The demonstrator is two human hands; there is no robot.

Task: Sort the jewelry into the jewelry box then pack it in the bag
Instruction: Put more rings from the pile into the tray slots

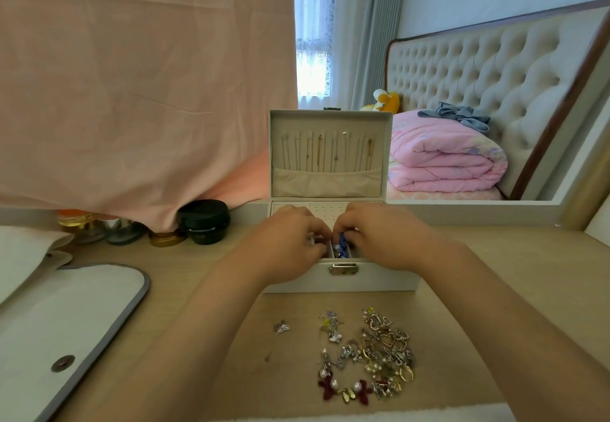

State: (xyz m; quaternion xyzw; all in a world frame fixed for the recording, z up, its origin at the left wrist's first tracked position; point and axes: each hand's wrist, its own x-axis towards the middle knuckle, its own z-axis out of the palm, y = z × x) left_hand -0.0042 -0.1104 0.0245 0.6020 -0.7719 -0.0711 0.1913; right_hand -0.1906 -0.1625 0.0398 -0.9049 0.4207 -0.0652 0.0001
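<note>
A white jewelry box (379, 278) stands open on the wooden table, its lid (330, 154) upright with thin chains hanging inside. Both my hands are over the box's front compartments. My left hand (290, 243) has its fingers curled down into a compartment; what they hold is hidden. My right hand (379, 237) pinches a small blue piece (342, 244) at the middle compartment. A pile of loose jewelry (369, 355) lies on the table in front of the box. One silver butterfly piece (282, 327) lies apart to its left. The white bag (66, 329) lies at the left.
Dark jars and bottles (203, 222) stand at the back left under a pink cloth (132, 91). A mirror behind the table shows a bed with a pink quilt (442, 161). A white strip runs along the table's front edge (363, 413).
</note>
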